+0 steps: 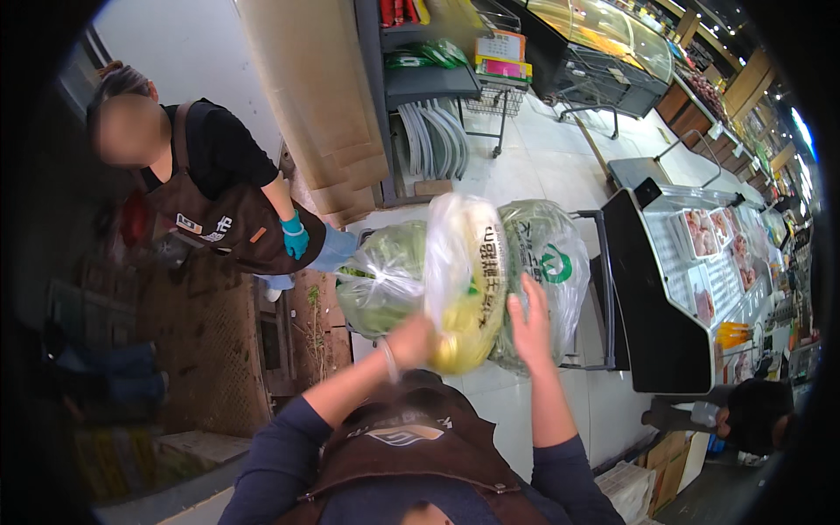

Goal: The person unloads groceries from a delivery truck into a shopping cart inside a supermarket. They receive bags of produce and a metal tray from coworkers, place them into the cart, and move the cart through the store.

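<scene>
A clear plastic bag of white and yellow vegetables (462, 282), printed with writing, stands in front of me. My left hand (412, 340), blurred, is closed at its lower left side; the fingertips are hidden. Along the bag's right side my right hand (530, 321) is raised, thumb and fingers apart, grasping nothing. Just behind that hand lies a printed plastic bag of green vegetables (554, 289). To the left, a knotted clear bag of leafy greens (384, 275) rests beside the middle bag.
A dark cart handle (607, 295) rises right of the bags, near a refrigerated display case (656, 328) with meat trays. At left stands a co-worker (223, 177) wearing a teal glove. Shelving (430, 85) and a shopping cart (502, 98) are ahead. Another person (755, 413) is at lower right.
</scene>
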Demonstrator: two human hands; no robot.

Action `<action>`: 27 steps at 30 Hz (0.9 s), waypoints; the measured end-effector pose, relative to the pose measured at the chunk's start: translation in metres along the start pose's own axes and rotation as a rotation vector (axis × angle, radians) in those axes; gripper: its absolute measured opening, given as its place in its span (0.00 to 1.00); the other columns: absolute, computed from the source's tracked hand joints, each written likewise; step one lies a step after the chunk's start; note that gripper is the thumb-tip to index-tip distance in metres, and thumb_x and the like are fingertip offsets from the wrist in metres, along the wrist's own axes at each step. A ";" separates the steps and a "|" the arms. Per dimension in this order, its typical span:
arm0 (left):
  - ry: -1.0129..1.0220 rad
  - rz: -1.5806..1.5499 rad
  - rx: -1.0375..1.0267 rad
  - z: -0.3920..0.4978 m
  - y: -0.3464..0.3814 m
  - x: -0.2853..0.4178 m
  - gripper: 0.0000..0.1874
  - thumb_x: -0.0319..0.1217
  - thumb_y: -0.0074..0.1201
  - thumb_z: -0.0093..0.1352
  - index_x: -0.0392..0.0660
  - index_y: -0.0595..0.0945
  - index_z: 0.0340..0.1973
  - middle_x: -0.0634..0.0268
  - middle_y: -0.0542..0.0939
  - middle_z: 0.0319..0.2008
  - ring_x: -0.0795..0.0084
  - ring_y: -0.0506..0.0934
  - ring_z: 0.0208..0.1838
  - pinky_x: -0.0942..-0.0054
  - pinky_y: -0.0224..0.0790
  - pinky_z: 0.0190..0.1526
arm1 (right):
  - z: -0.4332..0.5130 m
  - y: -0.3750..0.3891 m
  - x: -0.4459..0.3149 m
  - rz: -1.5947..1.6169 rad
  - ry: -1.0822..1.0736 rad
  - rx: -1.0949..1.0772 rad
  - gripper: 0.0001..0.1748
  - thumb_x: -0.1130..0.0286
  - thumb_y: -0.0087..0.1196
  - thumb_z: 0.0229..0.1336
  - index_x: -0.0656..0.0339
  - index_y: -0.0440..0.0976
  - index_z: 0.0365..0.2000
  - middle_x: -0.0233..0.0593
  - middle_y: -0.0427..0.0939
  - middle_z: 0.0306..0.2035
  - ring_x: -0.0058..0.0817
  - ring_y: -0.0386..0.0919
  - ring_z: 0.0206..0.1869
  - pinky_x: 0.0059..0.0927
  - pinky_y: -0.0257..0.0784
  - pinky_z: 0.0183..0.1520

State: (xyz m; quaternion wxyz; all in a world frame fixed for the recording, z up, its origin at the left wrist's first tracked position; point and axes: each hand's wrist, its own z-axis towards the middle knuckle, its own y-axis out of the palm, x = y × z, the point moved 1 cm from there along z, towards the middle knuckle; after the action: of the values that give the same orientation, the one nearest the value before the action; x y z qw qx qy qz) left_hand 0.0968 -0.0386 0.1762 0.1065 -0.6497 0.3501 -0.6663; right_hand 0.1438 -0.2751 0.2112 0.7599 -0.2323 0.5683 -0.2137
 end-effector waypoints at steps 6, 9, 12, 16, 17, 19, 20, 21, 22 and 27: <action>-0.375 -0.185 0.206 -0.096 0.020 -0.072 0.29 0.43 0.56 0.67 0.38 0.71 0.58 0.44 0.70 0.57 0.51 0.71 0.60 0.62 0.63 0.61 | -0.012 0.124 0.035 -0.797 -0.133 -0.432 0.41 0.43 0.49 0.57 0.50 0.56 0.66 0.46 0.46 0.71 0.50 0.43 0.72 0.68 0.37 0.67; -0.540 -0.131 0.526 -0.156 -0.032 -0.093 0.27 0.43 0.54 0.68 0.35 0.74 0.54 0.46 0.73 0.53 0.56 0.76 0.54 0.63 0.68 0.55 | -0.019 0.141 0.048 -0.784 -0.100 -0.425 0.42 0.40 0.51 0.52 0.43 0.58 0.66 0.36 0.43 0.73 0.48 0.39 0.74 0.72 0.30 0.66; -0.732 -0.052 0.844 -0.223 -0.052 -0.109 0.24 0.44 0.54 0.68 0.36 0.76 0.50 0.49 0.74 0.50 0.56 0.78 0.50 0.65 0.69 0.53 | -0.010 0.133 0.058 -0.663 -0.020 -0.395 0.39 0.43 0.48 0.58 0.52 0.59 0.65 0.47 0.53 0.69 0.48 0.48 0.71 0.61 0.39 0.69; -0.999 -0.106 1.129 -0.296 -0.022 -0.117 0.24 0.45 0.53 0.67 0.38 0.76 0.50 0.48 0.70 0.55 0.55 0.76 0.52 0.64 0.68 0.55 | 0.014 0.131 0.058 -0.581 -0.365 -0.178 0.31 0.52 0.44 0.65 0.67 0.65 0.58 0.58 0.57 0.65 0.52 0.56 0.66 0.52 0.48 0.66; -1.048 -0.184 1.192 -0.314 -0.011 -0.121 0.25 0.46 0.53 0.67 0.40 0.76 0.51 0.49 0.69 0.56 0.54 0.74 0.55 0.63 0.66 0.57 | 0.014 0.141 0.051 -0.524 -0.420 -0.116 0.28 0.56 0.46 0.65 0.68 0.66 0.57 0.57 0.58 0.65 0.52 0.56 0.66 0.50 0.48 0.67; -1.108 -0.261 1.291 -0.335 0.003 -0.132 0.25 0.46 0.54 0.67 0.40 0.76 0.51 0.48 0.67 0.58 0.53 0.74 0.55 0.63 0.66 0.58 | 0.016 0.166 0.031 -0.362 -0.491 -0.173 0.26 0.60 0.46 0.65 0.69 0.66 0.55 0.57 0.57 0.65 0.51 0.55 0.66 0.49 0.47 0.67; -1.139 -0.262 1.336 -0.347 0.012 -0.136 0.26 0.45 0.55 0.66 0.38 0.76 0.51 0.46 0.65 0.59 0.54 0.76 0.51 0.64 0.67 0.56 | 0.015 0.179 0.017 -0.285 -0.517 -0.197 0.24 0.61 0.46 0.66 0.70 0.66 0.55 0.56 0.57 0.65 0.50 0.54 0.67 0.49 0.47 0.67; -1.168 -0.262 1.380 -0.359 0.020 -0.138 0.26 0.43 0.56 0.66 0.36 0.76 0.51 0.44 0.64 0.59 0.54 0.78 0.48 0.65 0.69 0.55 | 0.012 0.191 0.001 -0.242 -0.537 -0.200 0.24 0.63 0.46 0.66 0.70 0.66 0.54 0.57 0.57 0.64 0.50 0.54 0.67 0.49 0.47 0.67; -1.211 -0.228 1.409 -0.371 0.024 -0.141 0.26 0.42 0.59 0.64 0.36 0.75 0.51 0.44 0.61 0.61 0.54 0.78 0.49 0.65 0.69 0.55 | 0.009 0.207 -0.017 -0.195 -0.556 -0.202 0.23 0.64 0.46 0.66 0.71 0.66 0.54 0.57 0.57 0.64 0.50 0.54 0.67 0.49 0.46 0.67; -1.305 -0.160 1.598 -0.433 0.013 -0.148 0.26 0.41 0.59 0.65 0.37 0.73 0.52 0.47 0.58 0.63 0.53 0.75 0.52 0.63 0.68 0.56 | -0.019 0.268 -0.089 -0.099 -0.649 -0.326 0.21 0.66 0.46 0.65 0.72 0.66 0.52 0.57 0.60 0.62 0.51 0.56 0.65 0.48 0.50 0.66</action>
State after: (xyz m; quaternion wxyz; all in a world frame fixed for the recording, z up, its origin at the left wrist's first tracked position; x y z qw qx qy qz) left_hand -0.2944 0.1819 0.0903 0.6312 -0.6457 -0.3645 -0.2276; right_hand 0.1187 -0.0106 0.1150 0.8423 -0.4333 0.3125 -0.0720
